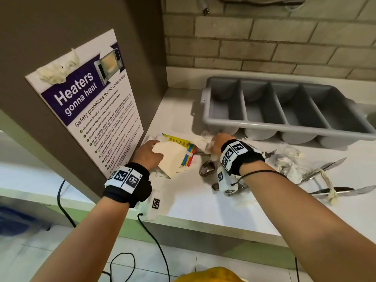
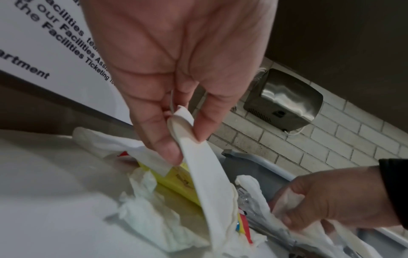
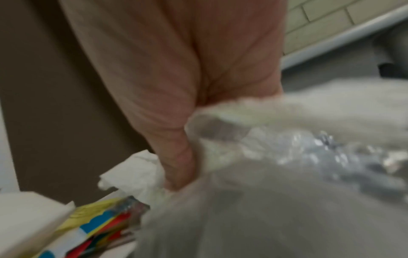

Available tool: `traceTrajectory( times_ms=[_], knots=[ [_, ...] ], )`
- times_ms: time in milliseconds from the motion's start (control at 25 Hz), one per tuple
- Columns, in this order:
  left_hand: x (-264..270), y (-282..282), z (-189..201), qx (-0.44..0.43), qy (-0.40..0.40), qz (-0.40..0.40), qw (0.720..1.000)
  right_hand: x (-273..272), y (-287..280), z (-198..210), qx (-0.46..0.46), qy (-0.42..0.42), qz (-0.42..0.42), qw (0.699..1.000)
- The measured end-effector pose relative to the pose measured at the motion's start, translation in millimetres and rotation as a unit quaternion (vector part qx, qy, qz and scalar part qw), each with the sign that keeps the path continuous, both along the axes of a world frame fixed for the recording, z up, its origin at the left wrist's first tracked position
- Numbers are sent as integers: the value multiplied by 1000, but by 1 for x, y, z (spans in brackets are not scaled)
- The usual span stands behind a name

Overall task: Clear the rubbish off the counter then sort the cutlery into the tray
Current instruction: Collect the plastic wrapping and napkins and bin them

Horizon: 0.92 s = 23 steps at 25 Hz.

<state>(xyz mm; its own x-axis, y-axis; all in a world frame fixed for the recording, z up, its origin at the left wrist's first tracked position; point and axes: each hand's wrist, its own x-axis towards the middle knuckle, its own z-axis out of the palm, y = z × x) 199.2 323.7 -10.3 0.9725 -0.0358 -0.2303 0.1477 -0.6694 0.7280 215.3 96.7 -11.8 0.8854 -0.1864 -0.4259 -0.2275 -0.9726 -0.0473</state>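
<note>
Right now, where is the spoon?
In the head view the spoon lies bowl-up on the counter, just left of the right hand's wristband and right of the coloured packet.

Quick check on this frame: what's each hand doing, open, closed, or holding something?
Left hand: pinching the edge of a white paper sheet between thumb and fingers.
Right hand: closed around crumpled tissue and clear plastic wrap.

The left hand (image 2: 176, 57) pinches a white paper sheet (image 2: 207, 174) by its top edge above crumpled tissue (image 2: 150, 214) on the tabletop (image 2: 44, 200); the right hand (image 2: 331, 200) clutches white tissue beside it.
</note>
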Motion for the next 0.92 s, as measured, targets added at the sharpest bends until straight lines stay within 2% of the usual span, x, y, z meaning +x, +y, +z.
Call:
traceTrajectory(
  times_ms=[80,240,360,600,760,920],
  knots=[
    [3,-2,2,0,-1,2,1000,1,0,-8,6,-17,-12,1000],
    [9,-5,10,6,-16,4,1000,-2,1,-12,13,-80,-92,992],
    [9,-7,14,3,-24,5,1000,2,1,-11,31,-63,-74,995],
    [7,-11,15,-22,-33,8,999,2,-4,-13,-11,-51,-64,997],
    [5,-11,15,-61,-33,22,997,-8,-10,-4,56,-127,-36,990],
    [-2,-18,26,-91,-56,23,994,-39,-20,33,126,-231,-19,965]
  ],
)
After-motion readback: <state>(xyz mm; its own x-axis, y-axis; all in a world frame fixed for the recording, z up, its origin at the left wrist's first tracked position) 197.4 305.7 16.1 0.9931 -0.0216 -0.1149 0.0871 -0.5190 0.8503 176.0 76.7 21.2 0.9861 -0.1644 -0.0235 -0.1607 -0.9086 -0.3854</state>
